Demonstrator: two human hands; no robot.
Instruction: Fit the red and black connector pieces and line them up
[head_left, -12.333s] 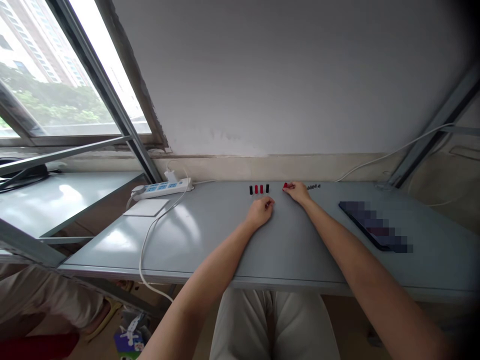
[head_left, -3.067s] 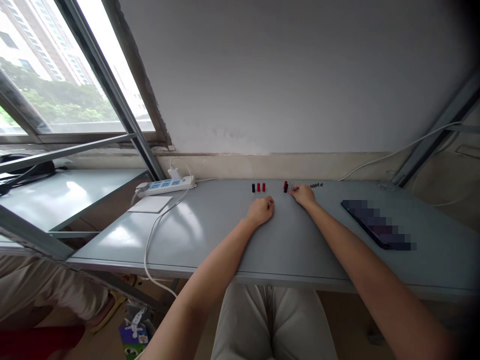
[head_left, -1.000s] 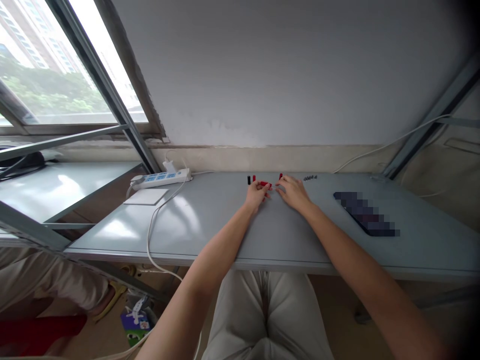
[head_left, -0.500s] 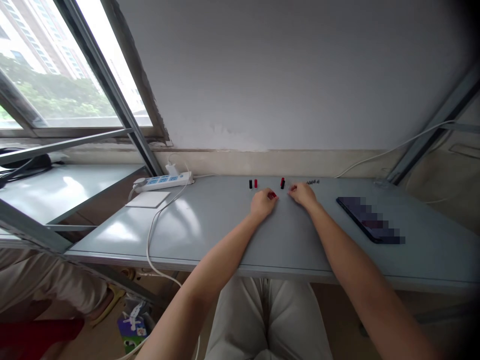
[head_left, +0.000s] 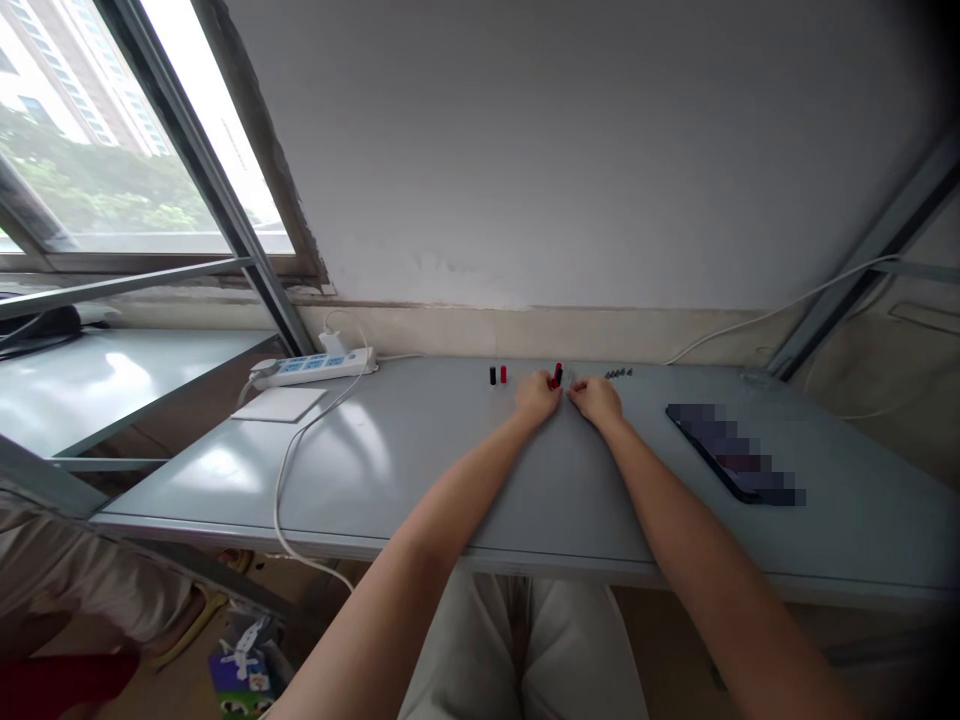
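Observation:
My left hand (head_left: pixel 537 398) is closed, its fingertips around a small red piece (head_left: pixel 552 383) that is mostly hidden. Just beyond those fingers a small black cylinder (head_left: pixel 559 377) stands close against a red cylinder (head_left: pixel 558 367). My right hand (head_left: pixel 598 402) is bent in a pinch a short way to the right; what its fingertips hold, if anything, is too small to make out. Farther left, another black cylinder (head_left: pixel 493 376) and another red cylinder (head_left: pixel 504 374) stand upright side by side. Several small dark pieces (head_left: pixel 619 374) lie in a row behind my right hand.
A phone (head_left: pixel 727 452) lies on the grey desk (head_left: pixel 450 440) at the right. To the left are a white power strip (head_left: pixel 319 367), a flat white square (head_left: pixel 279 404) and a white cable (head_left: pixel 289 460) running over the front edge. Another person's leg (head_left: pixel 97 570) shows at lower left.
My left hand has moved forward and right, up to the standing red and black pair, with the red piece in its fingers. My right hand stays close by. The view has shifted slightly.

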